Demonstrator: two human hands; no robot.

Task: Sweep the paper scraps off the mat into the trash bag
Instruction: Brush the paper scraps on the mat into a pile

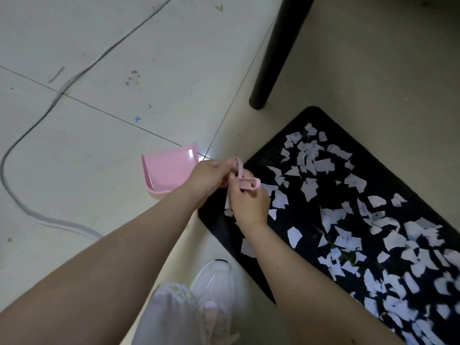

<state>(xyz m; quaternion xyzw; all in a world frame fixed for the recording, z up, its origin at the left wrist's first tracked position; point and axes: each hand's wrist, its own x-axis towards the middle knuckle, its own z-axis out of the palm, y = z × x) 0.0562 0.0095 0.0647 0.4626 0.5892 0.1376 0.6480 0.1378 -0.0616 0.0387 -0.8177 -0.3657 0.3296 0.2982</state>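
Scraps [353,220] of white paper cover the black mat [281,145], which runs as a long strip from frame centre down to the lower right corner. None swept yet, judging by how thick the litter is. No trash bag in view.

Both hands meet at frame centre, right at the mat's upper-left end. Left hand [206,179] has its fingers curled round a pink handle that seems to belong to the pink dustpan [166,170]; the pan sits on the tile floor [99,120] just left of the mat, open mouth facing upper left, away from the scraps. Right hand [249,202] has its fingers wrapped round a second pink handle [250,184], likely a small brush; bristles not visible, so cannot confirm. The two handles cross or clip together between the hands; looks like the brush is being pulled free of the pan, a guess only.

Key relation: scraps lie to the right and lower right of both hands, along the mat's long axis. Right hand is the nearer one, already over the mat edge. Pan mouth would need turning toward the mat before any sweep.

Also in frame: dark furniture leg [278,53] at upper centre-right, grey cable [25,135] curving across the left, white shoes [214,282] at the bottom centre.
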